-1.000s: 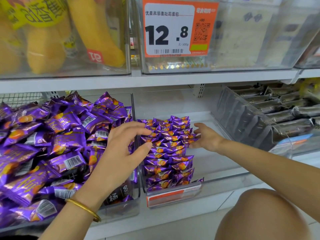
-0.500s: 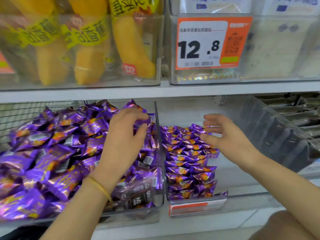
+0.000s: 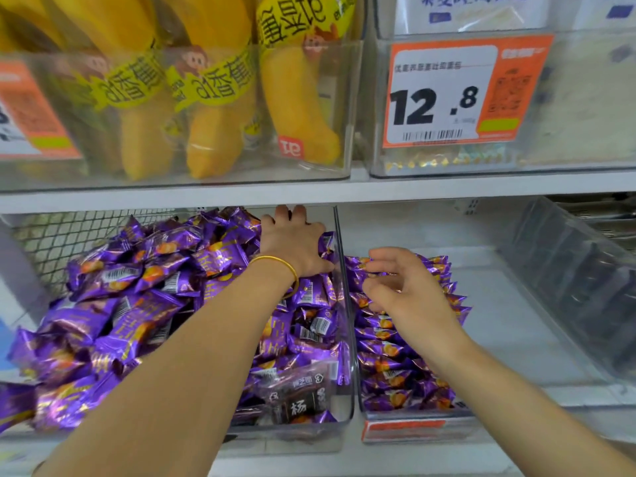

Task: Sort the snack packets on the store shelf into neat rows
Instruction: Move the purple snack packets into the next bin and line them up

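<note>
Lower centre: dark brown plastic packet (image 3: 299, 399) lying at front of loose heap of purple foil snack packets (image 3: 137, 304), stray among them. Centre right: my right hand (image 3: 409, 290) hovering over neat purple rows (image 3: 392, 361), fingers apart, holding nothing. Further back: my left hand (image 3: 292, 242) reaching over heap beside clear plastic divider (image 3: 343, 287); grip hidden, cannot tell. Risk: my forearm (image 3: 206, 339) dragging loose packets over divider, upsetting rows.

On my feed the white lower shelf (image 3: 378, 459) carries three clear bins side by side. Left bin (image 3: 292, 438) is a messy heap of purple packets (image 3: 137, 304), middle bin (image 3: 516, 339) has tidy packet rows (image 3: 395, 366), right bin (image 3: 537, 235) holds dark packs (image 3: 585, 287).
</note>
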`<control>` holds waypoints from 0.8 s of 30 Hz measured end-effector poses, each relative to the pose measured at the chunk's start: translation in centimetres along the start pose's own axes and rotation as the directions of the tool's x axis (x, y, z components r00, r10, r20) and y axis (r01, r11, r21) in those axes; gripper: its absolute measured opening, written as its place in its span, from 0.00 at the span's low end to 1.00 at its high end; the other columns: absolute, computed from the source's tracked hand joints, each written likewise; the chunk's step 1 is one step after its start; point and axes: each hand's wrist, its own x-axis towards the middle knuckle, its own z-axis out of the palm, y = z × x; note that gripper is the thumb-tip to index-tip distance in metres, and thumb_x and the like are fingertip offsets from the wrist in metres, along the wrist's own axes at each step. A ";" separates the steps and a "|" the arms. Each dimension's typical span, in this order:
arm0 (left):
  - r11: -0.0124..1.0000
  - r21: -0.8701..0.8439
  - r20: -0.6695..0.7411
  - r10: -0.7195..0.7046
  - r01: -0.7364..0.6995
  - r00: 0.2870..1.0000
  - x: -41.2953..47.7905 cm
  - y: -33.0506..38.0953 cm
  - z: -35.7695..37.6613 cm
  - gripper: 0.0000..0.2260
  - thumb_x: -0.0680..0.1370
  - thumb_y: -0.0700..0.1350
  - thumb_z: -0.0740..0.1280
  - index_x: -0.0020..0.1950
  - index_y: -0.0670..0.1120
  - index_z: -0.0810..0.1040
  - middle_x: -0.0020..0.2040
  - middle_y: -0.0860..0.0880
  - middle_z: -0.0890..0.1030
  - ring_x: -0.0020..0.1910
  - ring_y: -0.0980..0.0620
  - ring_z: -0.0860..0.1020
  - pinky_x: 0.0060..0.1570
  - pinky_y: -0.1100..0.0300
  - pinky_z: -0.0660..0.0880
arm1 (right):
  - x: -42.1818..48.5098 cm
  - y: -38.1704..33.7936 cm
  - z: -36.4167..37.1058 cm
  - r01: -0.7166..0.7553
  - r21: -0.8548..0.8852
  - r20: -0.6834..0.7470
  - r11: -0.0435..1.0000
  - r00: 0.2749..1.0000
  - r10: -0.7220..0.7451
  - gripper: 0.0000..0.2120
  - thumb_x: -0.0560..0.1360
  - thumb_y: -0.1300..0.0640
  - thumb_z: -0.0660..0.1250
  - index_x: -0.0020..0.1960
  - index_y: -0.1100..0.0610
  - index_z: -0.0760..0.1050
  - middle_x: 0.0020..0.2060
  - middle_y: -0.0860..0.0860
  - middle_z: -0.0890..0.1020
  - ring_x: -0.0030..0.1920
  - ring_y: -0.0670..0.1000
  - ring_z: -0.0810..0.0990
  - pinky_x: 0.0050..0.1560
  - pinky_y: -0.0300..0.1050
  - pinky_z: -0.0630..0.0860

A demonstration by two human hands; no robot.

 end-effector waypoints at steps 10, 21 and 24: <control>0.993 -0.113 -0.065 -0.050 0.042 0.997 0.4 0.9 -0.4 0.12 0.75 0.49 0.65 0.58 0.52 0.76 0.61 0.46 0.69 0.61 0.38 0.66 0.53 0.51 0.67 | -0.9 0.2 1.1 0.085 -0.041 0.042 0.996 0.996 -0.083 0.16 0.75 0.64 0.65 0.59 0.48 0.70 0.53 0.44 0.76 0.47 0.43 0.77 0.51 0.44 0.78; 0.699 -0.671 -0.422 -0.086 -0.247 0.903 -6.8 -2.1 -3.6 0.05 0.73 0.40 0.70 0.46 0.38 0.80 0.44 0.40 0.81 0.45 0.43 0.77 0.47 0.55 0.70 | -0.9 0.0 0.8 0.146 -0.021 0.008 0.989 0.989 -0.146 0.16 0.75 0.66 0.64 0.54 0.46 0.70 0.51 0.45 0.77 0.43 0.38 0.77 0.46 0.37 0.77; 0.534 -0.796 -0.437 -0.180 -0.286 0.881 -9.6 -2.0 -3.2 0.07 0.72 0.37 0.71 0.49 0.40 0.81 0.50 0.51 0.79 0.53 0.54 0.75 0.54 0.63 0.71 | -1.1 -0.9 1.1 0.198 -0.017 -0.013 0.980 0.980 -0.198 0.14 0.75 0.63 0.65 0.56 0.46 0.71 0.52 0.45 0.77 0.45 0.37 0.77 0.46 0.33 0.75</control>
